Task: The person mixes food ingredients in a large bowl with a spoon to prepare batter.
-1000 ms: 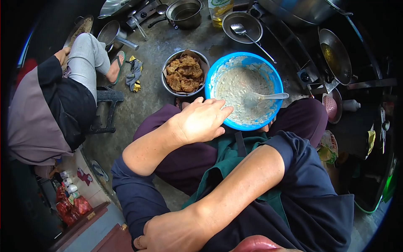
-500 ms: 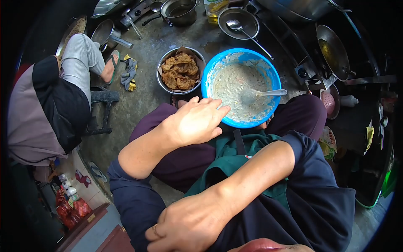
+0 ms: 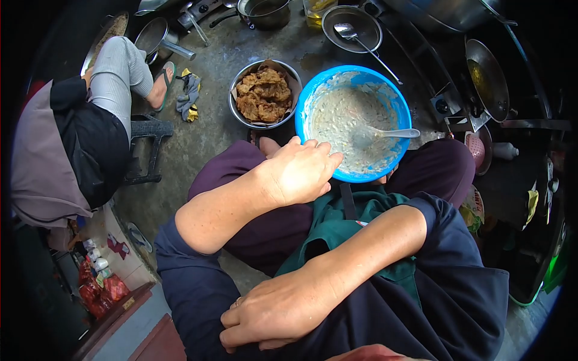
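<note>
My left hand (image 3: 304, 171) is palm down, its fingers slightly bent and apart, beside the near left rim of a blue bowl (image 3: 407, 153). It holds nothing. Thick pale batter (image 3: 343, 120) with small bits fills the bowl, and a light-handled spoon (image 3: 394, 133) rests in it. My right hand (image 3: 277, 313), with a ring, lies across my body, its bent fingers on the dark left sleeve (image 3: 201, 301) below the elbow bend. Left of the blue bowl, a metal bowl (image 3: 236, 114) holds browned fried pieces (image 3: 263, 95) on paper.
Another person (image 3: 90, 132) sits at the left by a dark stool (image 3: 147, 147). A cloth (image 3: 188, 96) lies on the floor. A strainer with a ladle (image 3: 352, 30) and a pot (image 3: 265, 13) stand ahead. At the right is a wok (image 3: 486, 81) with oil.
The view has shifted slightly, so the bowls appear farther right. The fingers of my right hand have shifted on the left sleeve. My left hand stays by the bowl rim.
</note>
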Tool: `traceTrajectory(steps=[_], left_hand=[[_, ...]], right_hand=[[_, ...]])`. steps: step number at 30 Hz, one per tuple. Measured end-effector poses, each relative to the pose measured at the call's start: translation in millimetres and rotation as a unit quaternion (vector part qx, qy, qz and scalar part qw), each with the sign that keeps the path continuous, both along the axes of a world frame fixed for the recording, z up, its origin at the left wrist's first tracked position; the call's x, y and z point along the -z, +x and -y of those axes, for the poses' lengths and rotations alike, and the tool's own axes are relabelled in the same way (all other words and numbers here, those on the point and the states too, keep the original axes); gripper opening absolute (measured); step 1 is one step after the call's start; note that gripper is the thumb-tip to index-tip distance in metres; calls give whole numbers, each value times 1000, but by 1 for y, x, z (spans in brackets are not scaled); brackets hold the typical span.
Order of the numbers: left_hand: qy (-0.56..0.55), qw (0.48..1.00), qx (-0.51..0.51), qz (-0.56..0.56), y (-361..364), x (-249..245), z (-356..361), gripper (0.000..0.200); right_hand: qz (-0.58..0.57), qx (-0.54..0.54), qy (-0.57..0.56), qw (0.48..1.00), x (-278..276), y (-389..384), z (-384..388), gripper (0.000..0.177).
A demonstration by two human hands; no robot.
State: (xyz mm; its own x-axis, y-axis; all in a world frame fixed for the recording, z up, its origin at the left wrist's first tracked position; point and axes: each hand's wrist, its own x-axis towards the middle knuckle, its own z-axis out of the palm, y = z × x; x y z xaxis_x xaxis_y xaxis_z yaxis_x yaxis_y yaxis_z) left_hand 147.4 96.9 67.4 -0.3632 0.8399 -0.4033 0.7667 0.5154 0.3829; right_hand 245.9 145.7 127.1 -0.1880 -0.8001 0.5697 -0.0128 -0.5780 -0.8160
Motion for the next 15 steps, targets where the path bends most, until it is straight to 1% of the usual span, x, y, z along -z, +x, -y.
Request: traceTrajectory(steps=[3,6,9,12,15], left_hand=[[-3,1000,1,-1,0,3,-1,53],[-10,1000,3,-6,-3,5,-2,53],[-14,1000,4,-6,-4,5,-2,53],[-19,1000,3,-6,-5,6,-2,52],[-18,1000,4,-5,-3,7,-2,52]], right_hand=[[-2,-22,-18,1000,5,8,7,29],[9,-71,-35,997,2,-2,3,28],[46,-136,-24,989,2,-6,6,26],[46,-102,22,994,8,-2,5,26],[41,-65,-7,997,14,-2,7,27]])
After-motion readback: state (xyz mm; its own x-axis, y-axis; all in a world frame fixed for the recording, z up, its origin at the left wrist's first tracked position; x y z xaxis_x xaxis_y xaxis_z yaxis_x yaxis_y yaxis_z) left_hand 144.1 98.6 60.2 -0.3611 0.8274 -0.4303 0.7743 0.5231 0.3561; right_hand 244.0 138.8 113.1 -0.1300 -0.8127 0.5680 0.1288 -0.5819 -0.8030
